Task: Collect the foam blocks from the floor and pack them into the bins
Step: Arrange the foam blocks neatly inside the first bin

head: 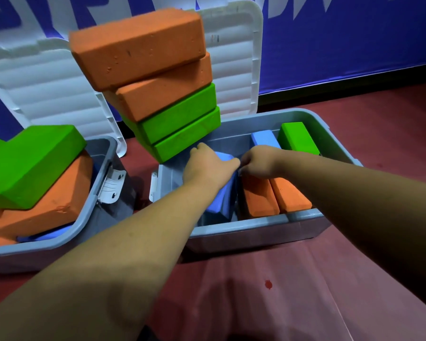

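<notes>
Blocked just beyond the left fingers (199, 148) by a tilted stack of 4 foam blocks (167, 99). Hemmed right of the right fingers (244, 162) by 2 orange blocks (273, 195) on edge. Filled beneath by a blue block (219, 200). Open left of the left fingers, inside the grey bin (256, 232).

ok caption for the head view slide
Left hand and right hand hold a blue block in the bin beside orange blocks

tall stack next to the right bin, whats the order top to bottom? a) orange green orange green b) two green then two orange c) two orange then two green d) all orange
c: the stack has two orange blocks sitting on top of two green blocks.
</notes>
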Demonstrator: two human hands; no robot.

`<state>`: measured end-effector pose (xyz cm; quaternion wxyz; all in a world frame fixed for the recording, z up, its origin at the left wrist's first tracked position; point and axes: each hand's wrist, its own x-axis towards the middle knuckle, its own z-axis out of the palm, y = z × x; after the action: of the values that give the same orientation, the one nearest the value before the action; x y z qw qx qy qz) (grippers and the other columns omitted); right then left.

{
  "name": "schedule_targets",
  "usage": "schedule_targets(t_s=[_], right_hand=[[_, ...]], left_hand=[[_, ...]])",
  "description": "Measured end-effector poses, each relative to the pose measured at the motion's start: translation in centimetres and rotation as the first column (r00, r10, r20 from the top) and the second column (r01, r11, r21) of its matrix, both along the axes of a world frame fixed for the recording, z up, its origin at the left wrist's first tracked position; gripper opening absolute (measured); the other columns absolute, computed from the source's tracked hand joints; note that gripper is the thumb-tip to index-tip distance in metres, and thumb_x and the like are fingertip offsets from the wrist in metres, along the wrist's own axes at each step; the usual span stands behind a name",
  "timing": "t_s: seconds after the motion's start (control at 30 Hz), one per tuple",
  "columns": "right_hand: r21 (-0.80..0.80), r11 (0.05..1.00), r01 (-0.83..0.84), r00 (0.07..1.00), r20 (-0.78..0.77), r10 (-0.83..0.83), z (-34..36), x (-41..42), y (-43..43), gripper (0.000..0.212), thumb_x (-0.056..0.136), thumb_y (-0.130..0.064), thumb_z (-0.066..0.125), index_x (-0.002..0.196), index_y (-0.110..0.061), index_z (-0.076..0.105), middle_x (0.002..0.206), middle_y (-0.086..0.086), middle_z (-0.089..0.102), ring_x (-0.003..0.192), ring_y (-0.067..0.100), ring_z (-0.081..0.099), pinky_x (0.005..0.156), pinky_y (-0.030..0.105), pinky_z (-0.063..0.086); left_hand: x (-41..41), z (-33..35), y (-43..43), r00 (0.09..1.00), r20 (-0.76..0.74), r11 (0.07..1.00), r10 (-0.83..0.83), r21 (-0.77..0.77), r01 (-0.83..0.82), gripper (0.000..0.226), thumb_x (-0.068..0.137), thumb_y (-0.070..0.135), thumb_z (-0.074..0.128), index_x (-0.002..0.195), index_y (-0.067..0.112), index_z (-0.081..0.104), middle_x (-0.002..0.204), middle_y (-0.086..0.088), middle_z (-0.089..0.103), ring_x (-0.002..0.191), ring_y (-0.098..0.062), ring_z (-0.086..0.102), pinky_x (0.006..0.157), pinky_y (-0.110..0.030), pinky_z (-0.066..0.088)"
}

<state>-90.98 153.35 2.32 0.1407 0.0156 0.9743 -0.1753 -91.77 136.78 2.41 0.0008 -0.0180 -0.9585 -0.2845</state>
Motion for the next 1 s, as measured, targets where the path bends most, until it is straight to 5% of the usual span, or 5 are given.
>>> schedule_targets(t_s=[0.13,0.23,0.5,0.83,1.0], right_hand=[[-0.213,0.973,0.090,0.994,-0.033,-0.100,1.5,0.1,1.0,0.031,0.099,-0.035,0.054,0.103,-0.015,0.078,0.091,0.002,0.074,0.086,0.020,0.069,0.083,0.031,0.054],[-0.617,0.758,0.215,0.961,-0.006,-0.277,2.9,0.7,2.0,0.028,0.106,-0.042,0.051,0.120,-0.033,0.072,0.085,-0.006,0.071,0.063,0.004,0.067,0.071,0.029,0.049],[-0.883,0.384,0.269,0.836,0.016,-0.548,5.7,0.9,2.8,0.048,0.092,-0.058,0.053,0.112,-0.020,0.074,0.098,0.008,0.079,0.095,0.033,0.075,0.095,0.053,0.058],[-0.927,0.294,0.232,0.783,-0.001,-0.622,6.5,1.1,3.5,0.039,0.091,-0.057,0.063,0.110,-0.026,0.077,0.106,-0.006,0.078,0.102,0.017,0.073,0.085,0.039,0.061],[-0.886,0.388,0.253,0.817,-0.019,-0.576,5.2,0.8,4.1,0.039,0.094,-0.058,0.059,0.114,-0.028,0.075,0.110,-0.008,0.077,0.104,0.015,0.072,0.085,0.039,0.061]], left_hand=[[-0.6,2.2,0.0,0.998,-0.036,0.959,0.051,0.281,-0.039,0.064,0.077,0.046,0.081,0.124,0.007,0.059,0.119,-0.010,0.068,0.108,-0.031,0.065,0.080,-0.032,0.047],[-0.8,3.9,-0.2,1.000,-0.014,0.836,0.025,0.548,-0.013,0.060,0.082,0.027,0.080,0.136,0.010,0.059,0.123,-0.002,0.070,0.108,-0.016,0.068,0.092,-0.030,0.053],[-0.1,5.6,2.6,0.969,-0.013,0.408,-0.248,0.906,0.117,0.064,0.090,-0.002,0.066,0.150,0.012,0.051,0.147,0.002,0.060,0.116,-0.005,0.067,0.098,-0.030,0.055],[-0.5,6.2,4.0,0.945,0.061,0.326,-0.321,0.944,0.050,0.073,0.094,-0.002,0.063,0.159,0.016,0.036,0.151,0.007,0.056,0.119,-0.003,0.067,0.080,-0.025,0.046],[-1.5,4.0,4.5,0.929,0.116,0.371,-0.351,0.928,0.024,0.057,0.095,0.007,0.062,0.150,0.018,0.052,0.134,0.000,0.070,0.109,-0.011,0.071,0.075,-0.027,0.052]])
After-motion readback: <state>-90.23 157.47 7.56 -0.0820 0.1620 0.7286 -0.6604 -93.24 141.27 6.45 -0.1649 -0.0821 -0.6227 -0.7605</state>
